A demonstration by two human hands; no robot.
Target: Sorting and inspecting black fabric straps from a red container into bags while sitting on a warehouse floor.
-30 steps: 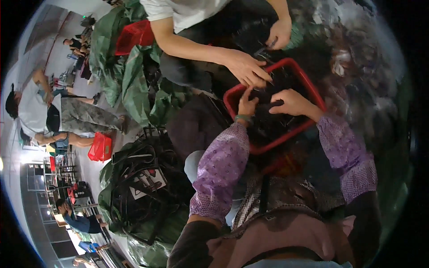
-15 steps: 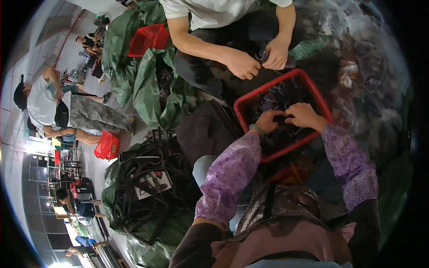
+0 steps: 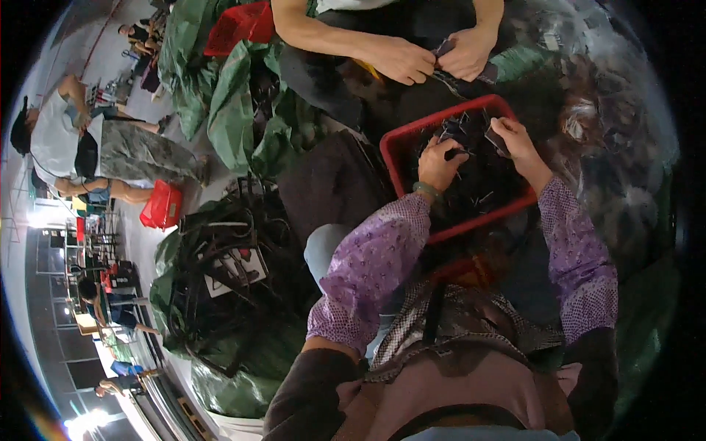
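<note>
A red plastic basket (image 3: pixel 482 218) in front of me holds a heap of small dark fabric pieces with pale thread ends (image 3: pixel 471 187). Over its left part is my left hand (image 3: pixel 439 167), fingers closed around a small dark piece (image 3: pixel 455 154) whose kind I cannot make out. My right hand (image 3: pixel 517 144), at the basket's right side, pinches a small flat dark fabric piece (image 3: pixel 497 142). The two hands are apart. Across the basket, a co-worker's hands (image 3: pixel 434 60) hold a similar dark piece.
Clear plastic bags of small packed items (image 3: pixel 610 125) lie at the right. On the left are a dark folded cloth pile (image 3: pixel 334 180), a green sack with black straps (image 3: pixel 232 290) and another green sack (image 3: pixel 239 117). A red crate (image 3: pixel 239 29) sits behind.
My hands were together over the basket's middle; now they have separated, the right moving toward the far right rim with a dark piece. The whole view has shifted slightly.
</note>
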